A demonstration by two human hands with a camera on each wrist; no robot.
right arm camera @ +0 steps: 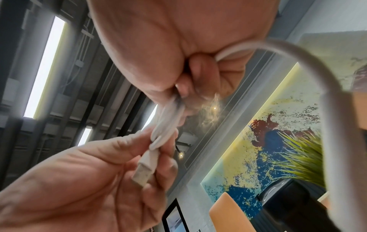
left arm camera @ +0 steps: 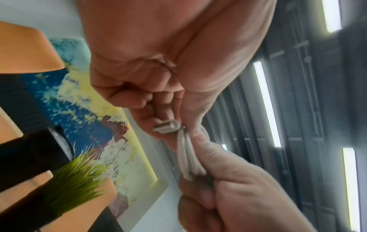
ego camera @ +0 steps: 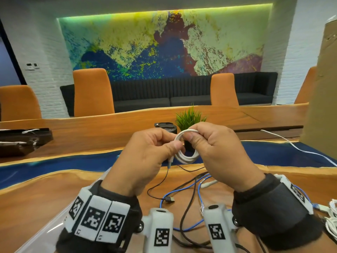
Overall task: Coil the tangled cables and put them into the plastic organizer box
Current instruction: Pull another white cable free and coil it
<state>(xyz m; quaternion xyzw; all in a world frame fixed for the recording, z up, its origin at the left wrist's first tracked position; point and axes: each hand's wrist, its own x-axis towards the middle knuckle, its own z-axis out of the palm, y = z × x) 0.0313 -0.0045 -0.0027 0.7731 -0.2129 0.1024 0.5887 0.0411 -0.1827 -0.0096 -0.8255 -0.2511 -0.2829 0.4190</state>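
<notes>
Coil: we hold the white cable (ego camera: 186,152), wound into a small ring of several turns, in the air above the wooden table (ego camera: 45,194), straight in front of the potted plant (ego camera: 189,119) and nearer to us than it.
Left hand: our left hand (ego camera: 145,157) pinches the near-left side of the ring between thumb and curled fingers. The right wrist view shows the cable's USB plug (right arm camera: 142,172) lying along these fingers, so we judge that this hand pins the loose end to stop the turns from springing open.
Right hand: our right hand (ego camera: 217,152) is pressed around the top right of the ring with fingers curled and the thumb on the inner side. It seems to fix the ring's size while the tail is tucked.
Stage: the winding looks nearly done. Securing the end is what remains for this cable.
Tangle: black cables (ego camera: 187,203) and a blue cable (ego camera: 198,199) lie crossed on the table below the coil, between our wrists, still uncoiled.
Other white lead: a white lead (ego camera: 299,150) runs across the table to the right of the plant.
Organizer box: a clear plastic edge (ego camera: 54,221) shows low and left of the coil. We cannot tell whether it is the box.
</notes>
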